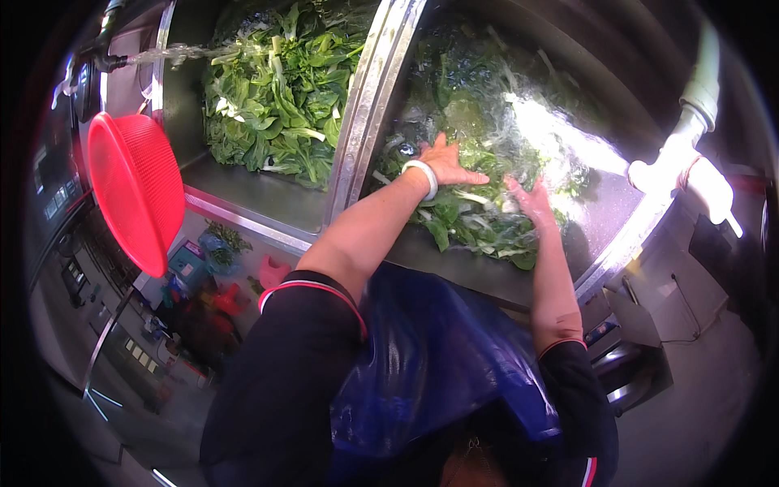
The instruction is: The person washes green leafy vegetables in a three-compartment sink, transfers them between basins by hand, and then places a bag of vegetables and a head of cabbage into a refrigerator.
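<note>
Both of my hands reach into the right-hand stainless steel sink basin, which holds water and leafy green vegetables. My left hand, with a pale bangle at the wrist, spreads its fingers over the greens at the water's surface. To its right, my right hand is among the leaves with fingers apart, its tips partly hidden by splashing water. Neither hand is closed around anything visible. A bright stream of water pours in from the tap on the right.
A metal divider separates the left sink basin, where more leafy greens are heaped under a running tap. A red plastic colander hangs at the left. Behind are red stools on the floor.
</note>
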`<state>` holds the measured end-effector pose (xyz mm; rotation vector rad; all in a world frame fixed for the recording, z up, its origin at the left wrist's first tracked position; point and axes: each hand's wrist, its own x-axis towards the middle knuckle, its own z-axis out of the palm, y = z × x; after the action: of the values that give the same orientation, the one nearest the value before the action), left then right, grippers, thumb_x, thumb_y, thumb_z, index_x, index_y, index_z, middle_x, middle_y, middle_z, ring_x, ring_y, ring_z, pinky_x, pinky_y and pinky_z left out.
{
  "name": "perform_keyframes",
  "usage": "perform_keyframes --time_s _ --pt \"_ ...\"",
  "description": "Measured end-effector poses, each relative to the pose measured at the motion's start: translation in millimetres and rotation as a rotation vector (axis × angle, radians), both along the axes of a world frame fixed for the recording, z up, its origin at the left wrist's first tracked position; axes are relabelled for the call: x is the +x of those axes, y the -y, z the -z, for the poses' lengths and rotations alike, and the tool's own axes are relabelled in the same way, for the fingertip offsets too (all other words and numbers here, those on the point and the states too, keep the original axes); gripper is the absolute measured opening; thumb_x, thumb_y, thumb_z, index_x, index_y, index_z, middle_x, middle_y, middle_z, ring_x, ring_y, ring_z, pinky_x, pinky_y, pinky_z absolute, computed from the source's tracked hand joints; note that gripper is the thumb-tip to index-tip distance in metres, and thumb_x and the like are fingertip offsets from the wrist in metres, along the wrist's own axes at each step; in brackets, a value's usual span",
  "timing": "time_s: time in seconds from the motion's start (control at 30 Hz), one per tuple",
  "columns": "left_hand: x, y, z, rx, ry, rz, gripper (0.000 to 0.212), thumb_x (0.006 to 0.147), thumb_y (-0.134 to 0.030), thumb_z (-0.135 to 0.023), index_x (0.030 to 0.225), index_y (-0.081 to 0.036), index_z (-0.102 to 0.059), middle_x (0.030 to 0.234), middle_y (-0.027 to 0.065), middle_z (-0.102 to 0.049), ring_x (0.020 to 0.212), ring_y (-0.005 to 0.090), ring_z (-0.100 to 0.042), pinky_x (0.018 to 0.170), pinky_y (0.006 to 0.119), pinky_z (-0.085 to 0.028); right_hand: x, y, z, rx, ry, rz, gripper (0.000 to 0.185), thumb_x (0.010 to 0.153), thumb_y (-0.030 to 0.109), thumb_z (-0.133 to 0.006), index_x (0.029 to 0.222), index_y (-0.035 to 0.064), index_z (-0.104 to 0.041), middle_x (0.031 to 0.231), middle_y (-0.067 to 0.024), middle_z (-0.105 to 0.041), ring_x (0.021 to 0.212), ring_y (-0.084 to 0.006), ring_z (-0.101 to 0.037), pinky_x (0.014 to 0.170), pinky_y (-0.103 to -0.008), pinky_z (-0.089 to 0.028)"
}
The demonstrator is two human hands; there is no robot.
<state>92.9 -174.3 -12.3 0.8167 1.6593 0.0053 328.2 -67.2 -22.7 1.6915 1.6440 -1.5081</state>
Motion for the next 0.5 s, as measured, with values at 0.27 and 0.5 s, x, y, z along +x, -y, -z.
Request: perform_keyframes --time_s 0.27,0.5 --pt "34 5 -47 0.056 0.722 -0.801 0.038 0.077 -0.013 -0.077 0.111 -0.003 -0.064 0.103 0.0071 -0.069 0.090 0.0142 -0.064 0.080 0.030 -0.052 -36 64 -49 -0.427 -0.322 0.807 0.079 0.078 0.047 -0.072 0.136 0.0003 -0.045 0.122 -0.0164 -0.056 0.103 -0.0253 -0.060 0.083 -0.0400 -0.052" --pt "30 -5 -133 0.418 0.642 -0.693 0.040 0.078 -0.013 -0.075 0.115 -0.002 -0.062 0.100 0.0058 -0.068 0.085 0.0123 -0.063 0.076 0.027 -0.052 -80 56 -184 0.010 -0.598 0.952 0.040 0.089 0.022 -0.064 0.122 0.0021 -0.054 0.104 -0.0102 -0.064 0.086 -0.0201 -0.064 0.073 -0.0326 -0.055"
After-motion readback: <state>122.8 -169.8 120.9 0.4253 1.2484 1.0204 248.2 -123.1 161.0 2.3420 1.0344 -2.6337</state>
